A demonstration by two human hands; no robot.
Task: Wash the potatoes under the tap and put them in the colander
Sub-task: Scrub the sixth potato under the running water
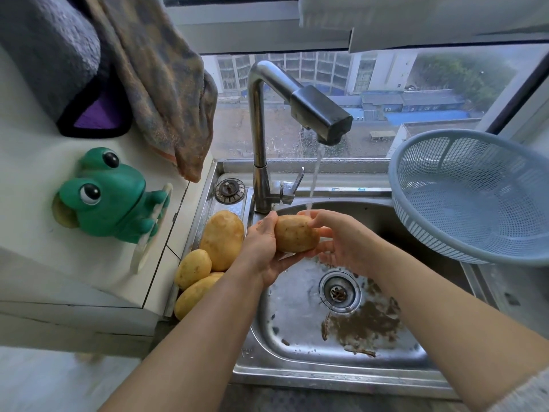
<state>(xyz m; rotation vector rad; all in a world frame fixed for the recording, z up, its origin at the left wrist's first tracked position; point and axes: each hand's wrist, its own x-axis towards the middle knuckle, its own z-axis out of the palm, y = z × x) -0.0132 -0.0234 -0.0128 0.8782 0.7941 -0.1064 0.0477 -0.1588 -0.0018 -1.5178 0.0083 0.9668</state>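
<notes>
A yellow-brown potato (295, 234) is held over the steel sink (297, 346), just below the stream of water running from the tap (320, 114). My left hand (264, 248) cups it from the left and below. My right hand (341, 239) holds its right end, fingers curled round it, with water falling on those fingers. Three more potatoes (221, 239) lie on the sink's left ledge. The blue plastic colander (475, 197) sits tilted on the sink's right rim and has nothing in it.
Brown dirt lies on the sink bottom around the drain (340, 291). A green frog-shaped holder (110, 197) stands on the white counter at left. Towels (160, 84) hang above it. A sink plug (229, 190) lies behind the potatoes. A window is behind the tap.
</notes>
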